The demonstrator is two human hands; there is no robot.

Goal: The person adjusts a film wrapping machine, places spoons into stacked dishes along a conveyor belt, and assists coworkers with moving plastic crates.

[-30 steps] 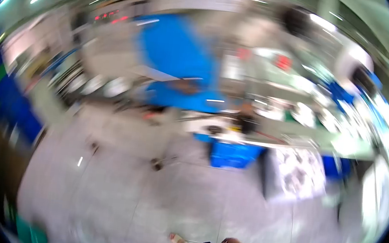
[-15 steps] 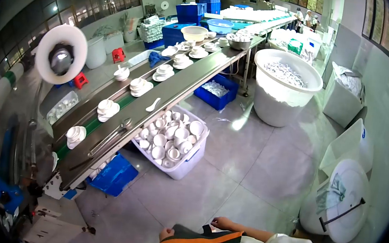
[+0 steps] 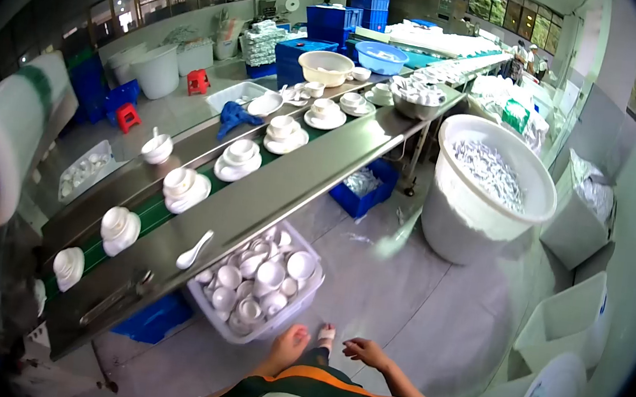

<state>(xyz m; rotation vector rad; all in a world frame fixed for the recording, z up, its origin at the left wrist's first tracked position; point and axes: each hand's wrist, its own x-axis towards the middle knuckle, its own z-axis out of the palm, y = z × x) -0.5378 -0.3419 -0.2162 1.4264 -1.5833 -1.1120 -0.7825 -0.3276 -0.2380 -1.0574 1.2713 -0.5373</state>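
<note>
My left hand (image 3: 290, 346) is in front of my body at the bottom, close to the front corner of a clear bin of white cups (image 3: 254, 277); its fingers look curled and what they hold, if anything, is hidden. To its right, my right hand (image 3: 365, 351) hangs over the floor with its fingers loosely bent, and nothing shows in it. A white spoon (image 3: 194, 250) lies on the steel ledge of the conveyor (image 3: 288, 187). Stacked white cups and saucers (image 3: 238, 159) stand in a row on its green belt.
A large white tub (image 3: 460, 222) of small wrapped pieces stands right of the conveyor. A steel bowl (image 3: 416, 108) and a beige basin (image 3: 325, 67) sit farther along it. Blue crates (image 3: 362, 192) are below. White bins (image 3: 568, 313) line the right wall. People (image 3: 530, 59) stand far back.
The view has swung from a blurred scene to the conveyor and come nearer to it. The cup bin and large tub appear closer. Both my hands are now raised farther into view.
</note>
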